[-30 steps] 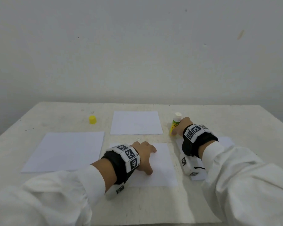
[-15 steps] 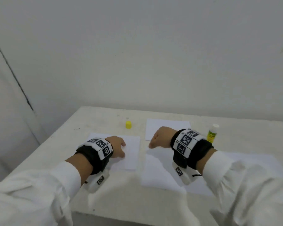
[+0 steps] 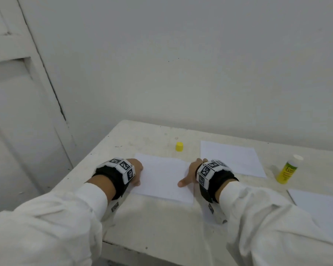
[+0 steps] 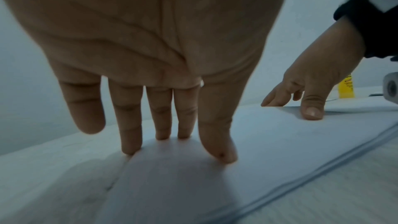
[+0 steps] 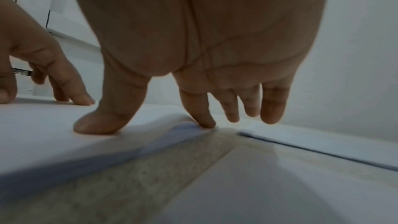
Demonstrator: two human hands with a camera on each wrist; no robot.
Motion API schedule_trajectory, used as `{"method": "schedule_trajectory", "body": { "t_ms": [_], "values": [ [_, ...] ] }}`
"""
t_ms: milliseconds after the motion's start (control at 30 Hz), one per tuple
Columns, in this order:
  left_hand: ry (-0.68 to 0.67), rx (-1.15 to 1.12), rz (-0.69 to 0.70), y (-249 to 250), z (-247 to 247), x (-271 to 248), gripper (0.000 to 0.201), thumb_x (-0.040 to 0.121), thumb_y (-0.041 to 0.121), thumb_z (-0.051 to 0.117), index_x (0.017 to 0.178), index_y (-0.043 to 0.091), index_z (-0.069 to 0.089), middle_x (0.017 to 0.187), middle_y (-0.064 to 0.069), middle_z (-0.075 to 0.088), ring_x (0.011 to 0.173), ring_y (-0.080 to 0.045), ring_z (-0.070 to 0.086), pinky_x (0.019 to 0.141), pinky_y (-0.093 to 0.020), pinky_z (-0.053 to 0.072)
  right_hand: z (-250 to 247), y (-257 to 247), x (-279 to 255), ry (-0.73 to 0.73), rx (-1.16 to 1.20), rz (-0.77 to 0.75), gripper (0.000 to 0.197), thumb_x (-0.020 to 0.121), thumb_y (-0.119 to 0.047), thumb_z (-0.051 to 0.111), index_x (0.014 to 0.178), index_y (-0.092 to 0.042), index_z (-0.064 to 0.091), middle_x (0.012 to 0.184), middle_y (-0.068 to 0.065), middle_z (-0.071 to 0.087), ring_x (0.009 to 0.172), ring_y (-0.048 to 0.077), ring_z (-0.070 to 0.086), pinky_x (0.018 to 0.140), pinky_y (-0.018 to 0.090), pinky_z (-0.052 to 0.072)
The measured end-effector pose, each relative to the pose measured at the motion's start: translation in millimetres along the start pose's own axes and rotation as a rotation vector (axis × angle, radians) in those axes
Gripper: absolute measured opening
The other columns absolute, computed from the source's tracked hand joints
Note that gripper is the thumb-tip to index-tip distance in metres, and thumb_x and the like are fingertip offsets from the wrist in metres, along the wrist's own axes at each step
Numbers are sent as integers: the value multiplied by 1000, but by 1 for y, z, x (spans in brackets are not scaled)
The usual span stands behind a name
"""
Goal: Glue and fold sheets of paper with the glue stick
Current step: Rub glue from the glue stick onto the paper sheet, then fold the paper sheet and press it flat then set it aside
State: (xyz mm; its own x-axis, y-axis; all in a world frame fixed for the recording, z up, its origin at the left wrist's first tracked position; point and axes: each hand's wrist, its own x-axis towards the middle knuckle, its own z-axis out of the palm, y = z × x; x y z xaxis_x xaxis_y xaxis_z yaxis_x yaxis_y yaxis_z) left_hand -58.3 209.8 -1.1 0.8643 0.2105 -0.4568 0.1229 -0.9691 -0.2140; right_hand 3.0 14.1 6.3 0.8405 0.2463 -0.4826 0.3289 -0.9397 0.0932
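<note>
A white sheet lies flat near the table's left front. My left hand rests on its left edge, fingers straight and fingertips touching the paper. My right hand sits on the sheet's right edge, with the thumb and index finger pressing the paper; the other fingers hover straight. The right edge looks slightly lifted off the table there. The yellow glue stick stands upright and uncapped at the right, apart from both hands. Its yellow cap sits behind the sheet.
A second sheet lies behind my right hand and a third at the right front. The white table ends at a left edge close to my left wrist. A wall and a door panel stand beyond.
My right hand let go of the glue stick and moved left. Both hands shifted from the middle sheet to the left sheet, and my head turned left.
</note>
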Motion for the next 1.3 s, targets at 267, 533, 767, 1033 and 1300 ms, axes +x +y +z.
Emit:
{"method": "schedule_trajectory", "body": {
  "t_ms": [267, 533, 767, 1033, 1300],
  "values": [
    [34, -86, -32, -3, 1, 2, 64, 89, 33, 64, 144, 12, 39, 146, -7, 41, 132, -25, 43, 107, -34, 37, -7, -8, -18, 33, 483, -82, 52, 73, -40, 78, 109, -7, 60, 100, 4, 60, 95, 22, 59, 77, 28, 49],
    [161, -390, -96, -14, 11, -7, 81, 72, 34, 80, 140, 20, 36, 141, -5, 37, 125, -27, 48, 104, -40, 39, 19, -18, -41, 61, 902, -113, 34, 78, -8, 69, 112, -4, 63, 110, 11, 63, 103, 29, 61, 91, 38, 52],
    [211, -696, -52, -40, 15, -17, 39, 74, 18, 79, 104, 18, 55, 114, -3, 53, 100, -21, 51, 82, -23, 37, 32, -15, -48, 91, 1035, -124, 30, 76, -13, 71, 104, -6, 65, 109, 15, 65, 99, 31, 61, 86, 38, 52],
    [415, -993, -67, -53, 6, -42, 34, 82, 6, 71, 113, 18, 69, 125, -3, 58, 103, -22, 60, 85, -21, 39, 34, -11, -53, 141, 1242, 27, 55, 82, -42, 66, 114, 2, 53, 113, 11, 62, 106, 33, 61, 94, 44, 51],
    [348, -1287, 12, 3, -10, -62, 25, 84, -3, 65, 106, 9, 70, 101, -12, 66, 84, -21, 61, 71, -20, 53, 30, 39, -77, 100, 1367, 57, 44, 85, -8, 62, 127, -3, 51, 114, 15, 56, 88, 28, 63, 60, 32, 57]
  ]
}}
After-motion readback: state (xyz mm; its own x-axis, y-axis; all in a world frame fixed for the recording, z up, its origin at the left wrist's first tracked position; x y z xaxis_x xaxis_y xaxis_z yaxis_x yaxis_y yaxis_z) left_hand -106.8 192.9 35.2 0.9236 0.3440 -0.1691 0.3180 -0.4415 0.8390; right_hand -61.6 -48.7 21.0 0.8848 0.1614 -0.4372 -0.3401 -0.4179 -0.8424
